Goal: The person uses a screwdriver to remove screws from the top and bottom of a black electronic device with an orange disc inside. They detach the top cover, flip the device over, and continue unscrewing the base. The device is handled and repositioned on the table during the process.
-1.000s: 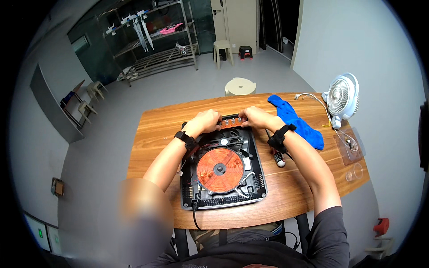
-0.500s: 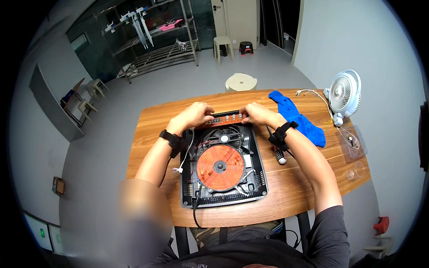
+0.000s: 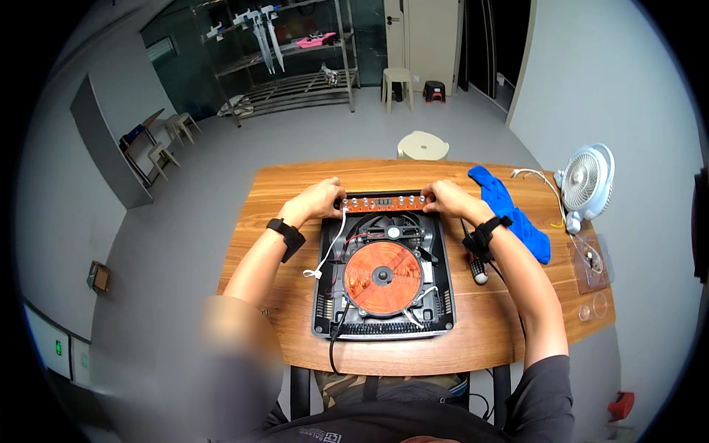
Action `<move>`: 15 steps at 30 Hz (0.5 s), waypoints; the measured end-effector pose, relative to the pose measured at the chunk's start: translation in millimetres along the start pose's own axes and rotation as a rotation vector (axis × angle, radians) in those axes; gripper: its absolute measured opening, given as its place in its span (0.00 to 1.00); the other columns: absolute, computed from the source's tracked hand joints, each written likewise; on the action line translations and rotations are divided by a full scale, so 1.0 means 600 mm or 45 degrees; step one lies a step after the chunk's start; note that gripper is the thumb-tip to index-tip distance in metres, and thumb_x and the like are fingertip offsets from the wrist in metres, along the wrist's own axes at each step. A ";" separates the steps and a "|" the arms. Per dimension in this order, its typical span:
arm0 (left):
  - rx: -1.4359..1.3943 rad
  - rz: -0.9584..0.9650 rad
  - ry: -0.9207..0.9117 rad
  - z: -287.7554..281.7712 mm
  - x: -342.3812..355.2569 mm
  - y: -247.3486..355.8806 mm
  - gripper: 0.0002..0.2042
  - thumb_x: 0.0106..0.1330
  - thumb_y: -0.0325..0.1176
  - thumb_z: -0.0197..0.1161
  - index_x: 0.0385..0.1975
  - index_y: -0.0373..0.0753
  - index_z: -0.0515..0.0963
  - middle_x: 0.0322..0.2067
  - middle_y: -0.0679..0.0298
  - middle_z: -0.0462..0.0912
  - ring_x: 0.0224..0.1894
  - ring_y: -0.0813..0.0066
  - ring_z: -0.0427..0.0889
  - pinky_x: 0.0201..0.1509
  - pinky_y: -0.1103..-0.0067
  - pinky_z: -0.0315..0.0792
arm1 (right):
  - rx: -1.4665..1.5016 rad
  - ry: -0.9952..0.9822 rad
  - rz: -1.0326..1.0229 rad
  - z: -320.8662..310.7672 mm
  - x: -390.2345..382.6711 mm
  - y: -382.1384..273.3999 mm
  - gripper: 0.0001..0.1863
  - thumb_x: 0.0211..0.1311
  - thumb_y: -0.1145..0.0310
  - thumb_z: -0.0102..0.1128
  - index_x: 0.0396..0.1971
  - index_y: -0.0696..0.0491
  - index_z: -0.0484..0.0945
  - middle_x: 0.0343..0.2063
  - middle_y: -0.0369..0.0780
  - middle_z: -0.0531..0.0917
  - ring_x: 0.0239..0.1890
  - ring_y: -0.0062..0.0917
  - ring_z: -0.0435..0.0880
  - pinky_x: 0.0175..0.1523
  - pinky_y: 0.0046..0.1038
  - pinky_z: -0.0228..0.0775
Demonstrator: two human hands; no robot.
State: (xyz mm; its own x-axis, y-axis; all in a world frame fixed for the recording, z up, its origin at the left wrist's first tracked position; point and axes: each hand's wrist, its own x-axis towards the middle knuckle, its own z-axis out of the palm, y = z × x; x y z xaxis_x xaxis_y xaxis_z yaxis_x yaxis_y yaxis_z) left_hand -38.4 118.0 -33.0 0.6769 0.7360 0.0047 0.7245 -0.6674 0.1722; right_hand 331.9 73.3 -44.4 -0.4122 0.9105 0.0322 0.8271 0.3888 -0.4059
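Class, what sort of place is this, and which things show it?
Probably a plain workroom: an appliance lies opened, its insides bare, on a wooden table, with a metal rack and plastic stools beyond.

left hand [image 3: 320,199]: holds orange circuit board [image 3: 375,204], left end | right hand [image 3: 447,198]: holds right end

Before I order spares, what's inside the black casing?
A reddish coil, a fan beyond it, and an orange circuit strip along the far edge. Whatever lies beneath the coil is covered.
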 end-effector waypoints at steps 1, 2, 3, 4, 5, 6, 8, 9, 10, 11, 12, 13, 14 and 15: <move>-0.013 0.042 0.066 0.008 -0.001 -0.008 0.20 0.53 0.36 0.77 0.44 0.33 0.85 0.42 0.53 0.81 0.49 0.54 0.82 0.54 0.66 0.78 | 0.012 -0.006 0.005 0.001 0.003 0.002 0.21 0.53 0.67 0.79 0.46 0.59 0.85 0.36 0.45 0.90 0.42 0.40 0.89 0.49 0.37 0.79; -0.021 0.038 0.057 0.010 -0.002 -0.007 0.20 0.53 0.36 0.77 0.44 0.33 0.85 0.42 0.53 0.81 0.48 0.54 0.83 0.53 0.66 0.79 | 0.004 -0.012 -0.008 0.004 0.002 0.003 0.21 0.52 0.67 0.79 0.46 0.59 0.86 0.36 0.45 0.90 0.42 0.40 0.89 0.49 0.37 0.79; -0.028 0.035 0.047 0.010 -0.001 -0.008 0.19 0.54 0.36 0.77 0.43 0.34 0.85 0.41 0.53 0.81 0.47 0.54 0.83 0.53 0.66 0.79 | 0.026 -0.010 0.010 0.005 0.002 0.005 0.21 0.53 0.67 0.79 0.46 0.59 0.86 0.37 0.46 0.90 0.42 0.40 0.89 0.49 0.37 0.79; -0.054 0.038 0.058 0.005 0.001 -0.012 0.19 0.54 0.36 0.78 0.43 0.34 0.85 0.41 0.53 0.82 0.46 0.54 0.84 0.52 0.66 0.79 | 0.047 -0.001 -0.008 0.000 0.004 0.009 0.21 0.53 0.67 0.79 0.46 0.59 0.86 0.37 0.46 0.90 0.42 0.40 0.89 0.49 0.37 0.79; -0.084 0.035 0.061 0.005 -0.002 -0.017 0.19 0.53 0.36 0.78 0.43 0.34 0.85 0.40 0.54 0.82 0.46 0.54 0.84 0.52 0.66 0.79 | 0.075 -0.001 -0.025 -0.001 0.003 0.006 0.21 0.53 0.67 0.79 0.47 0.59 0.86 0.38 0.47 0.90 0.42 0.41 0.89 0.50 0.37 0.79; -0.114 0.033 0.063 0.005 -0.004 -0.022 0.19 0.53 0.35 0.78 0.43 0.34 0.85 0.39 0.54 0.82 0.45 0.54 0.84 0.51 0.66 0.79 | 0.066 -0.003 -0.024 -0.001 0.004 0.002 0.21 0.53 0.67 0.79 0.47 0.59 0.86 0.38 0.47 0.90 0.42 0.41 0.89 0.50 0.37 0.79; -0.140 0.034 0.064 0.001 -0.005 -0.024 0.19 0.53 0.35 0.79 0.42 0.34 0.85 0.39 0.54 0.83 0.44 0.55 0.85 0.50 0.66 0.80 | 0.049 -0.008 -0.017 -0.002 0.005 -0.003 0.22 0.53 0.67 0.78 0.47 0.59 0.86 0.39 0.48 0.90 0.42 0.42 0.89 0.50 0.38 0.79; -0.152 0.037 0.063 -0.001 -0.006 -0.021 0.19 0.52 0.35 0.80 0.42 0.34 0.85 0.38 0.55 0.83 0.44 0.55 0.85 0.50 0.66 0.80 | 0.027 -0.012 -0.019 -0.003 0.004 -0.004 0.22 0.53 0.67 0.78 0.47 0.59 0.86 0.39 0.48 0.90 0.42 0.42 0.89 0.50 0.38 0.79; -0.128 0.035 0.063 -0.001 -0.006 -0.016 0.19 0.52 0.34 0.80 0.42 0.33 0.85 0.38 0.55 0.83 0.44 0.55 0.85 0.50 0.66 0.80 | 0.005 -0.015 -0.021 -0.005 0.002 -0.004 0.22 0.53 0.67 0.78 0.47 0.59 0.86 0.39 0.47 0.90 0.42 0.42 0.89 0.50 0.38 0.79; -0.101 0.033 0.060 0.000 -0.007 -0.012 0.19 0.52 0.34 0.80 0.42 0.33 0.85 0.39 0.55 0.83 0.44 0.55 0.85 0.49 0.66 0.80 | -0.013 -0.017 -0.024 -0.006 0.001 -0.007 0.22 0.53 0.66 0.78 0.47 0.59 0.86 0.39 0.47 0.90 0.43 0.42 0.89 0.51 0.38 0.79; -0.073 0.031 0.056 0.000 -0.008 -0.009 0.19 0.52 0.34 0.80 0.42 0.33 0.85 0.39 0.55 0.83 0.44 0.55 0.85 0.49 0.66 0.80 | -0.022 -0.022 -0.018 -0.007 0.001 -0.011 0.22 0.53 0.66 0.78 0.47 0.59 0.86 0.39 0.47 0.90 0.43 0.42 0.89 0.51 0.38 0.79; -0.072 0.032 0.073 0.003 -0.009 -0.013 0.19 0.52 0.34 0.80 0.42 0.34 0.85 0.39 0.55 0.83 0.44 0.55 0.85 0.49 0.66 0.80 | -0.031 -0.026 -0.011 -0.007 0.002 -0.015 0.22 0.53 0.66 0.78 0.47 0.59 0.86 0.39 0.47 0.90 0.43 0.41 0.89 0.51 0.38 0.79; -0.072 0.033 0.090 0.007 -0.011 -0.018 0.19 0.52 0.35 0.80 0.42 0.34 0.85 0.39 0.55 0.83 0.44 0.55 0.85 0.49 0.66 0.80 | -0.040 -0.032 -0.003 -0.007 0.002 -0.019 0.22 0.53 0.66 0.79 0.47 0.60 0.86 0.39 0.47 0.90 0.43 0.41 0.89 0.51 0.38 0.79; -0.072 0.033 0.107 0.011 -0.012 -0.024 0.19 0.52 0.35 0.80 0.42 0.34 0.85 0.39 0.54 0.83 0.44 0.55 0.85 0.49 0.66 0.80 | -0.040 -0.027 -0.001 -0.007 0.002 -0.024 0.23 0.53 0.66 0.79 0.48 0.59 0.86 0.39 0.47 0.90 0.43 0.41 0.89 0.51 0.38 0.79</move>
State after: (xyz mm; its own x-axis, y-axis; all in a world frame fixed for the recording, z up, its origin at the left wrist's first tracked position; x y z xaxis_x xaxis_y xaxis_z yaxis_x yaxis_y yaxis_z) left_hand -52.6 121.5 -42.1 0.6806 0.7269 0.0918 0.6966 -0.6809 0.2261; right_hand 321.4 69.5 -34.6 -0.4204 0.9072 0.0129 0.8383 0.3938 -0.3771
